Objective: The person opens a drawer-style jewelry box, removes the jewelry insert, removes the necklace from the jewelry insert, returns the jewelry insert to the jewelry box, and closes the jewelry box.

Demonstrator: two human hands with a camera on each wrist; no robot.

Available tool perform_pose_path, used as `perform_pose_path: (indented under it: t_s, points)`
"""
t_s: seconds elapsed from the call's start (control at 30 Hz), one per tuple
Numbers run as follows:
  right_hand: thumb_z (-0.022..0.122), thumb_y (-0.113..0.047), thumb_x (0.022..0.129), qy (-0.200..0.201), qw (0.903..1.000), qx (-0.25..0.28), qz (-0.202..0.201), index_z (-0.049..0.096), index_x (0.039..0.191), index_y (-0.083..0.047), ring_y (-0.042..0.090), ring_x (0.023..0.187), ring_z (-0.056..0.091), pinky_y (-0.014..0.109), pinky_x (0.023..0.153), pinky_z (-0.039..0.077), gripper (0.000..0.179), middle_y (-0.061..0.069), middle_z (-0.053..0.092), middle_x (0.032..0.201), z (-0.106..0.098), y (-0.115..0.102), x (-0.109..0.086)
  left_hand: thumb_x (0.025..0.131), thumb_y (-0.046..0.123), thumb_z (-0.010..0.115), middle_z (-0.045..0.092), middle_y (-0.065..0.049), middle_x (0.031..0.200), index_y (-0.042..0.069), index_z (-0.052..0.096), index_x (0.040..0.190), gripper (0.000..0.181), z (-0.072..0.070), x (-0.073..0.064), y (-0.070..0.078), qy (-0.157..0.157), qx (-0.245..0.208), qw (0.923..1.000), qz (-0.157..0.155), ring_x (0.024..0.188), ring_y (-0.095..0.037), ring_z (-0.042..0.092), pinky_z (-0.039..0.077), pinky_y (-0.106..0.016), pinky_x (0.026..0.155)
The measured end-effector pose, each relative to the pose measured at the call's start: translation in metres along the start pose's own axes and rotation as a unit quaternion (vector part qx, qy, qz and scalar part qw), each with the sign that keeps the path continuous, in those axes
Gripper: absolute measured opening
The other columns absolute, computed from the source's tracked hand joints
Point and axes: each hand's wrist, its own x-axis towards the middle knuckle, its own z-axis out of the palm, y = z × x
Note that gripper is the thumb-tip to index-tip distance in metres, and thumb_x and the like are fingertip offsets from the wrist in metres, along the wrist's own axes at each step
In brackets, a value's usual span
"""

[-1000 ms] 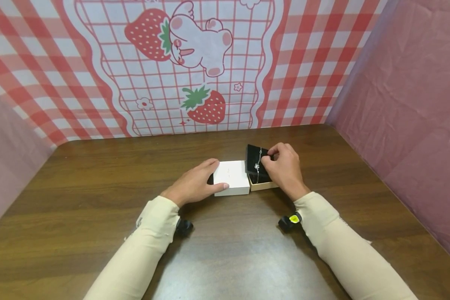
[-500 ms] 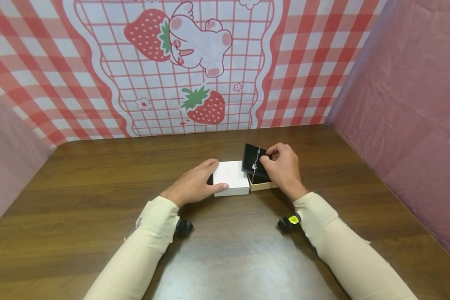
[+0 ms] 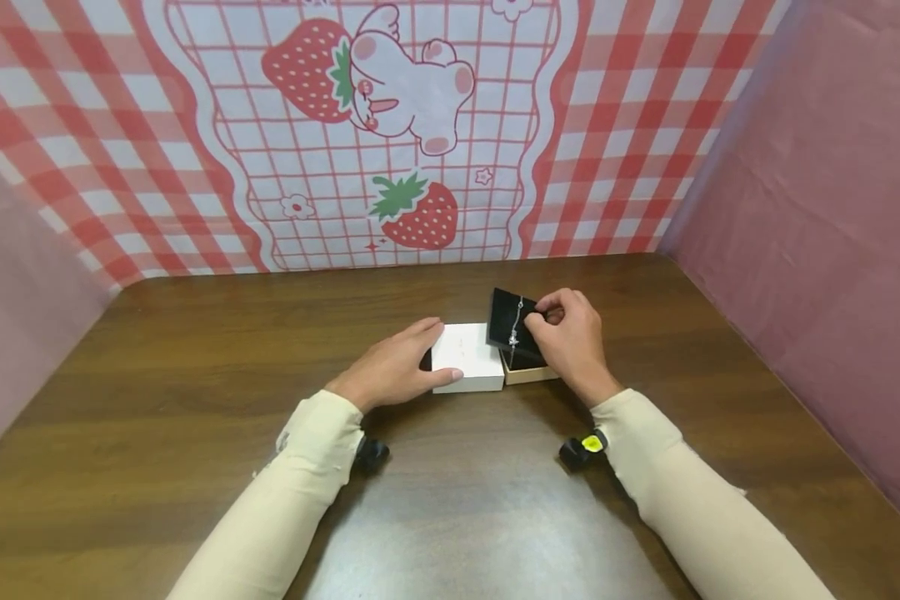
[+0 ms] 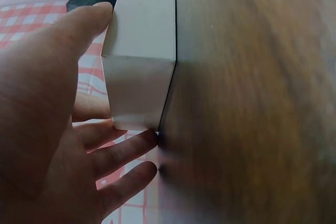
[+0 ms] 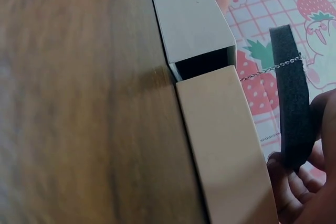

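My left hand [image 3: 393,367] grips a white box sleeve [image 3: 468,362] by its left end, thumb on the near side and fingers on the far side. From the sleeve's right end sticks a tan inner tray [image 5: 226,140], partly pulled out, with black inside. Above the tray my right hand [image 3: 573,346] pinches a square black foam pad [image 3: 502,321] at its right side. The pad is tilted, clear of the tray in the right wrist view. Across it runs a silver chain bracelet [image 5: 273,69] with a small charm, its strands passing round the pad's edge.
A brown wooden table [image 3: 450,500] carries the box. Behind it hangs a red-and-white checked cloth [image 3: 622,125] with strawberries, and a pink cloth [image 3: 817,208] stands at the right. Black wrist devices [image 3: 573,452] sit under both sleeves.
The black pad with the bracelet has shifted slightly left over the sleeve's end, carried by my right hand. My left hand keeps its place on the sleeve. The head view has moved a little.
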Motion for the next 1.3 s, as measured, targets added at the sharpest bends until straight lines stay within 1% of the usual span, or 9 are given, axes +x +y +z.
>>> perform_pose_path:
  t_s: [0.23,0.37,0.5,0.63,0.77,0.93,1.1,1.2,1.3]
  points:
    - [0.068,-0.008,0.08,0.008,0.9998,0.008,-0.014,0.067,0.09,-0.003,0.02,0.08,0.057,0.029,0.072,0.045,0.011,0.01,0.059,0.09,-0.004,0.006,-0.006,0.092,0.069,0.052,0.025,-0.005,0.165,0.01,0.027,0.159,0.093,0.002,0.005,0.006,-0.011,0.009,0.9999,-0.002,0.147,-0.021,0.03,0.029,-0.041,0.116]
    - [0.068,-0.007,0.081,0.005,0.9998,0.015,-0.014,0.067,0.092,-0.003,0.019,0.08,0.057,0.027,0.072,0.045,0.012,0.009,0.06,0.091,-0.006,0.007,-0.008,0.095,0.068,0.048,0.025,-0.004,0.164,0.01,0.024,0.16,0.09,0.003,0.006,0.009,0.0,-0.004,1.0,-0.007,0.145,-0.023,0.034,0.031,-0.041,0.115]
    - [0.068,-0.006,0.081,0.004,0.9997,0.022,-0.014,0.067,0.093,-0.002,0.019,0.08,0.057,0.025,0.071,0.045,0.012,0.009,0.06,0.092,-0.008,0.008,-0.008,0.098,0.065,0.046,0.028,-0.005,0.163,0.009,0.024,0.16,0.086,0.003,0.008,0.011,0.012,-0.007,0.9999,0.0,0.142,-0.026,0.04,0.033,-0.042,0.114]
    - [0.068,-0.006,0.082,0.003,0.9997,0.022,-0.013,0.067,0.093,-0.002,0.019,0.08,0.057,0.025,0.071,0.044,0.012,0.009,0.06,0.092,-0.008,0.008,-0.009,0.099,0.063,0.046,0.028,-0.008,0.163,0.008,0.026,0.159,0.085,0.004,0.009,0.011,0.017,-0.004,0.9998,0.007,0.145,-0.024,0.034,0.029,-0.042,0.116]
    - [0.068,-0.007,0.081,0.0,0.9997,0.02,-0.014,0.068,0.093,-0.002,0.019,0.08,0.057,0.025,0.071,0.044,0.013,0.01,0.06,0.092,-0.006,0.006,-0.008,0.099,0.062,0.046,0.028,-0.011,0.163,0.008,0.029,0.158,0.082,0.002,0.009,0.011,0.03,0.008,0.9995,0.005,0.147,-0.026,0.029,0.027,-0.046,0.117]
    - [0.067,-0.005,0.08,-0.001,0.9996,0.022,-0.017,0.068,0.093,-0.002,0.02,0.079,0.058,0.021,0.07,0.043,0.014,0.011,0.061,0.09,-0.001,0.003,-0.008,0.101,0.056,0.047,0.035,-0.011,0.159,0.007,0.04,0.154,0.073,0.0,0.006,0.01,0.063,0.027,0.9976,0.002,0.143,-0.03,0.035,0.032,-0.052,0.112]
    - [0.067,-0.005,0.079,-0.004,0.9994,0.03,-0.014,0.068,0.094,-0.002,0.019,0.079,0.057,0.022,0.069,0.043,0.015,0.01,0.061,0.09,0.003,0.0,-0.006,0.102,0.055,0.046,0.041,-0.011,0.155,0.007,0.045,0.151,0.069,-0.003,0.003,0.008,0.071,0.035,0.9969,0.001,0.141,-0.029,0.038,0.032,-0.053,0.111]
    - [0.067,-0.005,0.08,-0.008,0.9993,0.033,-0.018,0.068,0.095,-0.002,0.018,0.079,0.058,0.022,0.069,0.044,0.015,0.01,0.061,0.092,0.006,-0.003,-0.004,0.102,0.054,0.047,0.045,-0.009,0.152,0.009,0.048,0.149,0.066,-0.004,0.002,0.007,0.082,0.034,0.996,0.008,0.139,-0.028,0.04,0.032,-0.053,0.11]
    - [0.067,-0.005,0.08,-0.012,0.9989,0.038,-0.023,0.067,0.096,-0.001,0.019,0.08,0.059,0.021,0.07,0.045,0.016,0.011,0.062,0.093,0.009,-0.006,-0.003,0.102,0.054,0.048,0.05,-0.008,0.148,0.01,0.051,0.147,0.063,-0.006,0.002,0.006,0.094,0.033,0.9947,0.023,0.137,-0.027,0.042,0.034,-0.052,0.109]
